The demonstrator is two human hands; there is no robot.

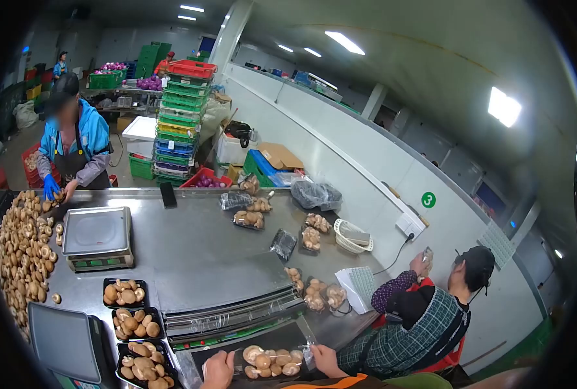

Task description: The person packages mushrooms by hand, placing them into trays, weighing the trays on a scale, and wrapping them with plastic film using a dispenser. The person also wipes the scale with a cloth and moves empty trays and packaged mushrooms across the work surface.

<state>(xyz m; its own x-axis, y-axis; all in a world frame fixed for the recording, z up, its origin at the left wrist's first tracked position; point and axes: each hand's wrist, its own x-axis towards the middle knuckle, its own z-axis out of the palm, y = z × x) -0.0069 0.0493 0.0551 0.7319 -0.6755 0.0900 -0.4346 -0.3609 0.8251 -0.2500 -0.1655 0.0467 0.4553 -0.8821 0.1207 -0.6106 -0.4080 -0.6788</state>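
Note:
A black tray of brown mushrooms (273, 363) lies in front of me at the film-wrapping machine (230, 318), on a dark plate. My left hand (218, 371) closes on the tray's left end, with clear film (188, 371) beside it. My right hand (328, 360) is closed at the tray's right end and pinches the edge of the film (310, 337) there. Part of both hands' fingers is hidden behind the tray and film. To the left, a column of mushroom-filled trays (136, 324) stands unwrapped.
Loose mushrooms (25, 246) heap along the table's left side, near two scales (97, 232). Wrapped packs (314, 295) sit to the right beside a white basket (352, 236). One co-worker (77, 139) handles mushrooms opposite; another (424, 324) sits close on my right. Stacked crates (181, 123) stand behind.

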